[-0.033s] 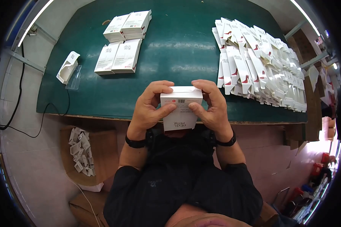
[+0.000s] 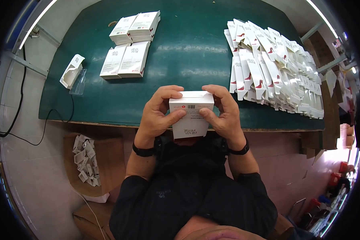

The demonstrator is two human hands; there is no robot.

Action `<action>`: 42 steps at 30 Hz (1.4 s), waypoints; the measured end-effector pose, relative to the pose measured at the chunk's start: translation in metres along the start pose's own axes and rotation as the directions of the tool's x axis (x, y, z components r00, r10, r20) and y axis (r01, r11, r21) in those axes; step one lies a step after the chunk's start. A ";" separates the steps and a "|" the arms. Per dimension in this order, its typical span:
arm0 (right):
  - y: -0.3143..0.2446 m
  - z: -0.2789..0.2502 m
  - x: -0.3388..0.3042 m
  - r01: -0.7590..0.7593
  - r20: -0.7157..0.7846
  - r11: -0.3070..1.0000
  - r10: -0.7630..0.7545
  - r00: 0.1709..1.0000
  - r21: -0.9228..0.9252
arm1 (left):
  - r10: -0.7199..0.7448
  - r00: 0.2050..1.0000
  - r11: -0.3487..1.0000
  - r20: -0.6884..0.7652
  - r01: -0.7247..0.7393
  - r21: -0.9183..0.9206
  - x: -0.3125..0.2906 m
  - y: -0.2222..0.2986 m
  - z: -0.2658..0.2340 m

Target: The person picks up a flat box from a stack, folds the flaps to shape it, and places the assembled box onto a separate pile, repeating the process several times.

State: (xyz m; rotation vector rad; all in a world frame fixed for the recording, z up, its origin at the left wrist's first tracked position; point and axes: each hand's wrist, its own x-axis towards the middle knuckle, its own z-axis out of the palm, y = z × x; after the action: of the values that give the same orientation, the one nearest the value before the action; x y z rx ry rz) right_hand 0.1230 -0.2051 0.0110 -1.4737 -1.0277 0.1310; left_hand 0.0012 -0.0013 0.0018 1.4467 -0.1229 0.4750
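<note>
Between my two hands is a small white carton (image 2: 191,122), held over the near edge of the table with its top end facing up and away from me. My left hand (image 2: 164,108) grips its left side, thumb on the printed face and fingers at the upper edge. On the right side my right hand (image 2: 222,112) holds it the same way. The carton's top end looks closed; its back is hidden. Farther off stand stacked white cartons (image 2: 133,59) of the same kind. To the right lies a big heap of flat white cartons (image 2: 268,64) with red shoe prints.
At the table's (image 2: 188,72) left side lie an opened carton (image 2: 72,71) and a clear plastic tray (image 2: 79,82). Below, on the left, a brown cardboard box (image 2: 112,160) holds several small white pieces (image 2: 86,160). A black cable (image 2: 48,120) runs off the table's left edge.
</note>
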 end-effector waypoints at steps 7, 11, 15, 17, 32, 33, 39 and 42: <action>-0.004 0.012 -0.005 -0.175 -0.029 0.963 0.185 0.982 0.205 | 0.068 0.981 0.996 -0.181 -0.078 -0.053 0.001 -0.004 -0.001; -0.002 0.007 -0.005 -0.235 0.123 0.971 0.238 0.963 -0.044 | 0.113 0.944 0.979 -0.310 -0.159 -0.124 -0.001 -0.015 -0.011; 0.005 0.005 -0.007 -0.192 0.119 0.974 0.205 0.971 -0.117 | 0.102 0.935 0.979 -0.338 -0.154 -0.131 -0.007 -0.022 -0.021; 0.007 0.002 -0.006 -0.166 0.069 0.976 0.177 0.982 -0.140 | 0.079 0.962 0.996 -0.263 -0.084 -0.008 -0.008 -0.018 -0.028; 0.004 0.002 0.003 -0.225 0.205 0.966 0.248 0.947 -0.129 | -0.032 0.922 0.422 0.387 -0.338 0.841 -0.012 0.043 -0.053; 0.006 0.000 0.003 -0.240 0.230 0.964 0.262 0.937 -0.117 | -0.054 0.905 0.446 0.422 -0.356 0.821 -0.011 0.044 -0.055; 0.021 -0.004 -0.002 -0.311 0.174 0.947 0.322 0.931 -0.085 | -0.073 0.909 0.617 0.410 -0.282 0.735 -0.010 0.036 -0.068; 0.029 -0.007 -0.001 -0.166 -0.240 0.975 0.128 0.962 -0.145 | 0.115 0.988 0.516 0.104 -0.149 0.843 -0.005 0.042 -0.104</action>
State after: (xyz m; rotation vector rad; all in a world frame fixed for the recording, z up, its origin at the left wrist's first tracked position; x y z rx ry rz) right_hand 0.1414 -0.2057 -0.0126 -1.6723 -0.7548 -0.0186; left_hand -0.0404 0.1002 0.0246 2.4524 -0.0170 0.6861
